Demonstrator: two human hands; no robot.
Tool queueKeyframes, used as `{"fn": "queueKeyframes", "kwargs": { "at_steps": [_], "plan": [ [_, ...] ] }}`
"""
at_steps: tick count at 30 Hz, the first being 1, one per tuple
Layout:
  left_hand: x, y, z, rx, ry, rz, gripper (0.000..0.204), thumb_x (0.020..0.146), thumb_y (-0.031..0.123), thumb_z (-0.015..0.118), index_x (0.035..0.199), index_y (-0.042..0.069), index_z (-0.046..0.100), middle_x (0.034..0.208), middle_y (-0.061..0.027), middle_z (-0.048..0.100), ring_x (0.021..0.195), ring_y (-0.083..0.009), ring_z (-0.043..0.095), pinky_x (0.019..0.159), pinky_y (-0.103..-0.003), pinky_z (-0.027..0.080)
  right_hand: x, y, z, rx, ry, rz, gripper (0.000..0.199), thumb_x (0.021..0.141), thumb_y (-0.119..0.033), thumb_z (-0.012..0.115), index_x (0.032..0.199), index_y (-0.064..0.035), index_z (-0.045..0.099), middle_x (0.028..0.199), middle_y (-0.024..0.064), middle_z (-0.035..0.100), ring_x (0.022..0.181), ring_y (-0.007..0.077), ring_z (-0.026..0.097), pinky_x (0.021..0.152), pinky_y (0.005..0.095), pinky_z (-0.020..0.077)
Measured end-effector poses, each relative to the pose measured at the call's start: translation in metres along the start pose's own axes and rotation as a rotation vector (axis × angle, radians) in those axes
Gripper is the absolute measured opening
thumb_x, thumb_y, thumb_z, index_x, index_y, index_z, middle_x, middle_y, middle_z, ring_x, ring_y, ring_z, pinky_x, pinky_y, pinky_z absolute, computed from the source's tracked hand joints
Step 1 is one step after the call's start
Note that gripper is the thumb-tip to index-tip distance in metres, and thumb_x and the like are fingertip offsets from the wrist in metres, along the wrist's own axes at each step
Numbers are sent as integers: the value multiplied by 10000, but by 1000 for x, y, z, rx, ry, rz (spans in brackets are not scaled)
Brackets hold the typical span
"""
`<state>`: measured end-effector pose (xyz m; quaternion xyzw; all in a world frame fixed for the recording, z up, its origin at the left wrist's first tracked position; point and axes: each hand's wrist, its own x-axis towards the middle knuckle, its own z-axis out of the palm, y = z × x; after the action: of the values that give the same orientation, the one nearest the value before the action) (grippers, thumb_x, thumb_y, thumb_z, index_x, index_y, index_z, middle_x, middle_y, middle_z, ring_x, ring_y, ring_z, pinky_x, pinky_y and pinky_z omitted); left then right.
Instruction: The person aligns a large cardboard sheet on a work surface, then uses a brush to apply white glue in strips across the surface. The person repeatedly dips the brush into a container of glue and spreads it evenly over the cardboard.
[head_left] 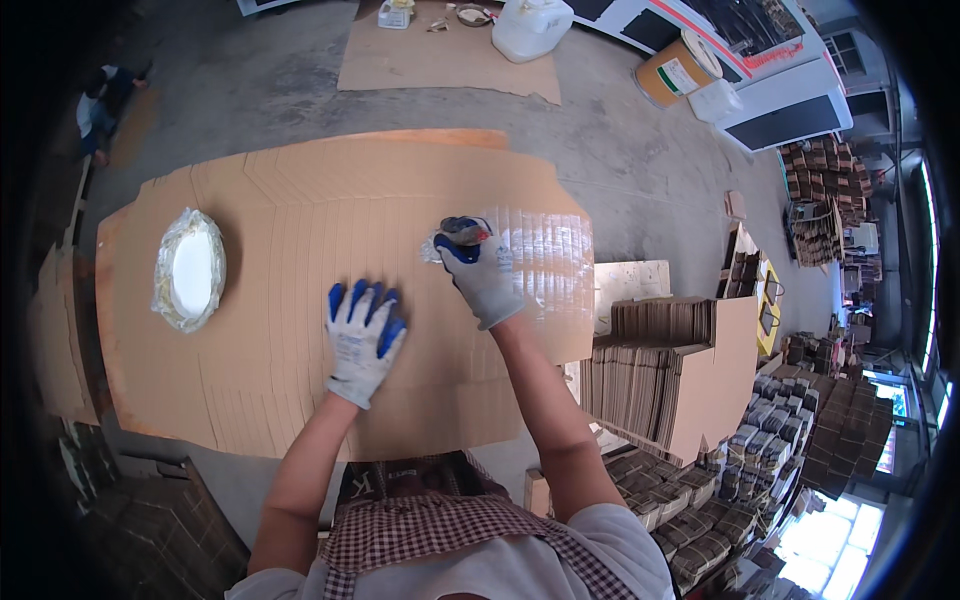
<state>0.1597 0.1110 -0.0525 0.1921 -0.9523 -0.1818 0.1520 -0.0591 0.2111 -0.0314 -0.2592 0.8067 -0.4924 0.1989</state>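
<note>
Concrete floor point(620, 160), grey, is surrounding a broad cardboard sheet point(270, 300) in a workshop. Nearest, a person point(480, 570) in a checked apron point(420, 520) is facing the sheet's near edge. Past its right edge, a cardboard stack point(690, 390) is standing. At the sheet's centre, the person's gloved left hand point(360, 335) is resting, fingers spread. Farther right, the gloved right hand point(480, 275) is curling around a dark hand tool point(463, 228), partly hidden, above the sheet; shiny whitish streaks point(545, 250) are running toward the right edge. By the left edge, a bowl point(162, 270) lined with crinkled clear plastic is holding smooth white paste point(193, 268). Well beyond the far edge, a white jug point(530, 30), contents unclear, is standing on a cardboard mat point(400, 70) near a small dish point(472, 15) with something pale inside. A tan drum point(667, 78) is standing farther right, its contents hidden. Far left, another person point(100, 110) is keeping low.
</note>
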Motion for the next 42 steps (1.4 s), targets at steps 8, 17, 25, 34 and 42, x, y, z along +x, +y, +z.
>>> {"fn": "queueKeyframes", "kwargs": {
  "at_steps": [8,17,25,34,42],
  "plan": [
    [-15,-52,-3,197,-26,-68,509,937,343,658,1418,180,639,1492,-159,547,1443,-370,434,1247,-604,192,-1,14,-14,-232,103,167,334,877,-153,770,1177,-55,659,1130,138,667,934,313,694,790,402,578],
    [-16,-55,0,138,-5,-62,479,916,342,666,1367,179,674,1473,-168,554,1446,-374,426,1242,-628,177,13,-5,67,-227,139,-94,354,880,-177,786,1178,-37,657,1077,159,678,948,343,685,846,414,562],
    [-11,-55,1,142,-23,-51,491,929,350,660,1388,178,656,1487,-152,541,1441,-373,427,1241,-630,178,15,-18,86,-35,193,-87,322,880,-181,788,1146,-48,663,1140,162,653,1003,372,676,868,436,554],
    [-16,-60,1,180,-50,-49,547,939,351,646,1459,189,592,1503,-150,522,1434,-383,426,1245,-632,174,35,16,2,-375,524,144,374,867,-269,812,1082,-15,642,1097,185,652,968,364,678,849,447,540],
    [-13,-57,5,184,-65,-14,537,961,361,619,1467,186,584,1511,-152,513,1440,-391,414,1246,-638,170,44,19,22,-460,490,8,427,842,-239,828,1123,35,659,1090,214,673,1006,367,673,890,421,534]
  ]
}}
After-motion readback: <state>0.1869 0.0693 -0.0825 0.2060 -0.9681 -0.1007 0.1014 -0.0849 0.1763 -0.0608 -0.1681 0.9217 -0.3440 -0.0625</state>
